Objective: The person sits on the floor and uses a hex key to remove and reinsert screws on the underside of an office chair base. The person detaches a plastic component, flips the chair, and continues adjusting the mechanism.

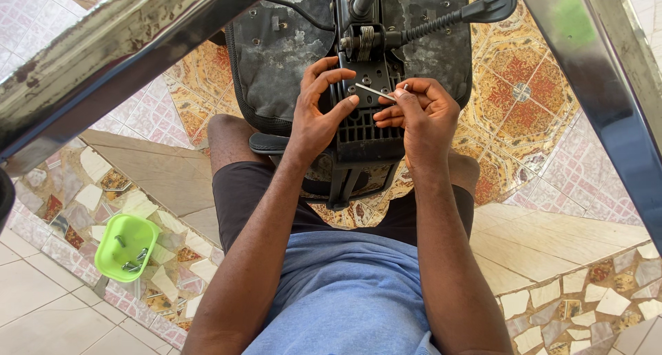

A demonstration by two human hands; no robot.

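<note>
Head view looks straight down on the metal hex key (378, 91), a thin silver rod lying across the black mechanism plate (365, 113) on the underside of an upturned office chair seat (276, 58). My right hand (420, 113) is pinched closed around the key's outer end, thumb and fingertips bunched on it. My left hand (318, 110) is curled against the plate with its fingers bent over the key's inner end; I cannot tell whether it grips the key or only steadies the plate.

To do this well, I judge the key's tip should sit square and deep in the bolt head, with the left hand pressing it in while the right turns in short arcs, so it does not slip and round the socket.

Above the plate, the gas-lift column (364, 0) and a spring-wrapped lever with a black paddle (483, 8) stick out. The seat rests between my knees, above a patterned tile floor (531, 86). At lower left a small green plastic tray (125, 246) holds a few loose bolts, well apart from both hands. Worn metal frame bars (89, 58) cross the top corners.
</note>
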